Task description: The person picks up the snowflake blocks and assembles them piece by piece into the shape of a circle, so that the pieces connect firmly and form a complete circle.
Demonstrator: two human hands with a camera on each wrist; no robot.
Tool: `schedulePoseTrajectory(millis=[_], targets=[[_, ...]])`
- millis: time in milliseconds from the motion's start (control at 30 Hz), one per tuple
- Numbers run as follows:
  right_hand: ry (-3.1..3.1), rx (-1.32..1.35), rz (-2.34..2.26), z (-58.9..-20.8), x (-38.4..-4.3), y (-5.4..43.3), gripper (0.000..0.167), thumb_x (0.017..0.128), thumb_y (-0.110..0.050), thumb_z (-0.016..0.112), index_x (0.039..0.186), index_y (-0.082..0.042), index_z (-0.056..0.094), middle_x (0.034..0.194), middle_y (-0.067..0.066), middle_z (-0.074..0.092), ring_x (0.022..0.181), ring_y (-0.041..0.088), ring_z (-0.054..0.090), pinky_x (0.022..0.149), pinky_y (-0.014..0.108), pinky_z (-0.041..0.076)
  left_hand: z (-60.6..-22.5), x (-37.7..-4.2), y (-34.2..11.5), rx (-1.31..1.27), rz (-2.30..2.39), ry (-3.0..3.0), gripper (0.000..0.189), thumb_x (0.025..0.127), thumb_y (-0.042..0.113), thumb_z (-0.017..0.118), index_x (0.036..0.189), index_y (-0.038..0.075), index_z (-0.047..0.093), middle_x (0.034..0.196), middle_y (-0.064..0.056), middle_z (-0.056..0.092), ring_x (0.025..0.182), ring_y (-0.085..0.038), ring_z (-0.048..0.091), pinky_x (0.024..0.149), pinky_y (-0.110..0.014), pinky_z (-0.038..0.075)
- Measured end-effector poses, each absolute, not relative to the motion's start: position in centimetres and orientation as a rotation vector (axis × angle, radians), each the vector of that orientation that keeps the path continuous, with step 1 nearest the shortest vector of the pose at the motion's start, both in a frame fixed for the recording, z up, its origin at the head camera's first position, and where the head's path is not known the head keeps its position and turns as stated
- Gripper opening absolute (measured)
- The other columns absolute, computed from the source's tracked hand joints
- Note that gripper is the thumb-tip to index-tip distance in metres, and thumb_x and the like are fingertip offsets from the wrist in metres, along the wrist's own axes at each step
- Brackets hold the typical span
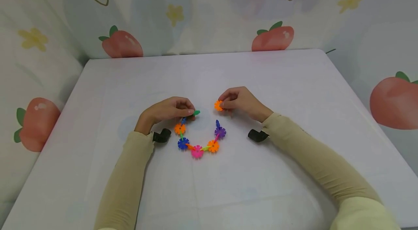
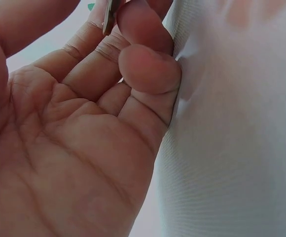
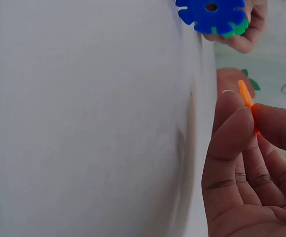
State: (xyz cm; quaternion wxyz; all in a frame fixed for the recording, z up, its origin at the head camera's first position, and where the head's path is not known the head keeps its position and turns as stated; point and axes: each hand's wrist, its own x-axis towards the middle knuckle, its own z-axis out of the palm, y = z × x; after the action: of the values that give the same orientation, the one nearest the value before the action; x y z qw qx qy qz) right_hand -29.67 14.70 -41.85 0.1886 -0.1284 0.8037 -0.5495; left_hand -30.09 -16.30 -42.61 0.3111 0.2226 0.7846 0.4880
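Observation:
A chain of notched plastic discs (image 1: 197, 151) in several colours curves in a U on the white table. At its upper left end my left hand (image 1: 171, 109) pinches a green disc (image 1: 196, 113) between thumb and fingers. Across the gap, my right hand (image 1: 243, 103) pinches a loose orange disc (image 1: 218, 105), seen edge-on in the right wrist view between thumb and fingertips. Below the right hand, a blue disc (image 1: 217, 124) tops the chain's other end, joined to a purple disc (image 1: 220, 132). In the left wrist view the held disc is mostly hidden by the fingers.
The white-covered table (image 1: 261, 186) spreads around the chain. A printed cloth (image 1: 212, 16) with peaches, hearts and flowers hangs behind and at the sides. Black pieces (image 1: 258, 135) stick out beside both wrists.

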Motion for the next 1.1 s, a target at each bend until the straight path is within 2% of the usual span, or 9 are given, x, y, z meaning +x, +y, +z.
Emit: schedulePoseTrajectory(millis=[167,667,933,1100], targets=[[2.242,-0.385,-1.537,-41.8,-29.4,13.3,0.017,0.096,-0.01,0.078,0.11,-0.002,0.077,0.092,0.014,0.075,0.078,0.027,0.067,0.074,0.033,0.056,-42.6,-30.0,-16.1,0.585,1.279,2.074,0.021,0.109,0.02,0.064,0.118,0.002,0.069,0.112,-0.009,0.076,0.096,-0.026,0.059,0.085,-0.035,0.048],[2.155,-0.472,-1.55,-42.1,-29.1,10.6,0.018,0.097,-0.002,0.069,0.113,0.005,0.076,0.091,0.015,0.077,0.075,0.024,0.072,0.074,0.034,0.061,-42.8,-30.2,-16.0,0.642,1.299,2.064,0.018,0.11,0.016,0.063,0.115,0.0,0.069,0.107,-0.009,0.076,0.088,-0.024,0.056,0.079,-0.034,0.047],[2.154,-0.49,-1.55,-42.4,-29.2,10.2,0.015,0.097,0.004,0.068,0.11,0.006,0.075,0.088,0.015,0.075,0.069,0.024,0.07,0.071,0.034,0.06,-43.2,-30.1,-15.6,0.668,1.344,2.054,0.008,0.109,0.006,0.06,0.106,0.0,0.064,0.106,-0.013,0.076,0.096,-0.027,0.065,0.086,-0.036,0.049],[2.155,-0.508,-1.554,-42.4,-29.4,9.6,0.01,0.097,0.006,0.069,0.105,0.007,0.075,0.087,0.014,0.075,0.067,0.023,0.07,0.069,0.033,0.06,-43.3,-30.1,-15.6,0.675,1.351,2.074,0.008,0.109,0.003,0.06,0.101,0.001,0.062,0.103,-0.014,0.074,0.093,-0.027,0.063,0.086,-0.037,0.047]])
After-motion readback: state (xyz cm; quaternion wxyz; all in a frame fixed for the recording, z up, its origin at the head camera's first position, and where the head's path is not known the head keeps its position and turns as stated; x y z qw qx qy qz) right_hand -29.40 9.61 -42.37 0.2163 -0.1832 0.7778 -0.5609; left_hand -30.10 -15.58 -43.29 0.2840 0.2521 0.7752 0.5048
